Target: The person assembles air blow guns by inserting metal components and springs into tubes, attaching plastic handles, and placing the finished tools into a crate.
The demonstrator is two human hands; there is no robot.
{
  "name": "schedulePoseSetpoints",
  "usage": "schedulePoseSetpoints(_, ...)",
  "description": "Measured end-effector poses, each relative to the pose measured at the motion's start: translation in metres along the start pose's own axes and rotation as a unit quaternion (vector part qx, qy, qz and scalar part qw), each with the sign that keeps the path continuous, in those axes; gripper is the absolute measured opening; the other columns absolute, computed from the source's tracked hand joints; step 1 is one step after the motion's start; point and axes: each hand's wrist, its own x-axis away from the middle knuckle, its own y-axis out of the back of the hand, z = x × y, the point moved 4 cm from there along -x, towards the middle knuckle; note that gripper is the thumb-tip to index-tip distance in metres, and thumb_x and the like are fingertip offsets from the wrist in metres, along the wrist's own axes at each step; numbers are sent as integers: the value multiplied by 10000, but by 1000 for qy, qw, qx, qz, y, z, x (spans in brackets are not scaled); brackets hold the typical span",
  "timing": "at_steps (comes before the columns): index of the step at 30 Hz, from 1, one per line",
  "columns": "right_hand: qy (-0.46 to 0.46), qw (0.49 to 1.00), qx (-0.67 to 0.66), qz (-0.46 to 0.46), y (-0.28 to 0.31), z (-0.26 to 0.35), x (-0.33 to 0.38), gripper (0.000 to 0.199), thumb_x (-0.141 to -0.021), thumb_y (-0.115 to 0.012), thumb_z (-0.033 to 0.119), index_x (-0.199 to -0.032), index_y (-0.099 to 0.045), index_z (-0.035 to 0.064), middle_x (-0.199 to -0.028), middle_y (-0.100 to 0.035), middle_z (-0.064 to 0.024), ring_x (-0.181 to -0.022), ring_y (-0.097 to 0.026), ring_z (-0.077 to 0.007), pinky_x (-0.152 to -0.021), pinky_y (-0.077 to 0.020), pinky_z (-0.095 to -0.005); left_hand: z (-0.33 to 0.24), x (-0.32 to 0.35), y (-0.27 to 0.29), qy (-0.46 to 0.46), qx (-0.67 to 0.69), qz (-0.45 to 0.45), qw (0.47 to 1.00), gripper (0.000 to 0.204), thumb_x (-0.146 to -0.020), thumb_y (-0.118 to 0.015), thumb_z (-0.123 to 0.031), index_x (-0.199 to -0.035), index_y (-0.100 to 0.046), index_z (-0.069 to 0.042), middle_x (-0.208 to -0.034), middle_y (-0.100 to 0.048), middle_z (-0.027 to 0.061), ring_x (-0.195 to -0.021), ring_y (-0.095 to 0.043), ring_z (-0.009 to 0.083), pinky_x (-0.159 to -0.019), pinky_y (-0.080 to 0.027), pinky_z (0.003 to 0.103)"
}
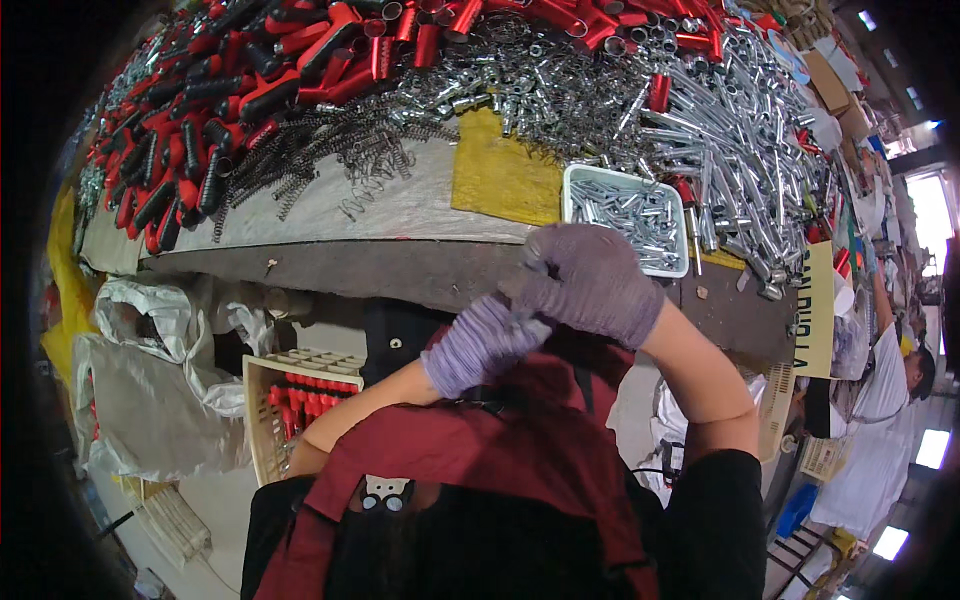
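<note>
My right hand [592, 282], in a grey-purple knit glove, is closed with its fingers curled in, just in front of the white tray. Below it and touching it, my left hand [482, 345], gloved alike, is closed too, its fingers pressed up against the right palm. Whatever lies between the two hands, if anything, is hidden by the gloves. Beyond the right hand stands the white tray [683, 238], holding many small silver metal pins [630, 215]. Both hands hang over the near edge of the workbench [400, 268], in front of a dark red apron [440, 445].
Red and black tool handles [200, 150] are heaped at the left, beside dark coil springs [330, 150]. Silver rods [730, 140] pile up at the right, next to a yellow cloth [500, 175]. A cream crate [262, 420] with red parts stands below; another person [880, 380] is far right.
</note>
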Motion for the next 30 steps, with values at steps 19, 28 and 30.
schedulePoseSetpoints(19,-119,911,-361,-159,-33,-54,59,446,-851,-588,406,-640,-554,15,-574,-490,-73,-547,-457,-177,-540,-395,-317,-35,39,-18,72,87,85,990,260,-914,-538,-281,-1100,-541,-99,-731,-545,26,-618,-514,106,-567,-432,262)
schedulePoseSetpoints(28,-74,912,293,-277,13,-147,13,335,-828,-604,308,-1093,-583,105,-962,-617,-131,-885,-588,-316,-773,-457,-403,-16,40,-18,131,284,22,950,467,-893,-511,-395,-1223,-454,-70,-589,-472,8,-405,-424,102,-388,-357,215)
schedulePoseSetpoints(30,-81,930,266,-242,18,-165,10,356,-831,-599,305,-1138,-565,129,-973,-616,-140,-889,-590,-317,-786,-461,-394,-13,36,-20,112,375,-15,920,429,-872,-545,-367,-1178,-472,-75,-592,-469,17,-401,-420,113,-381,-359,220)
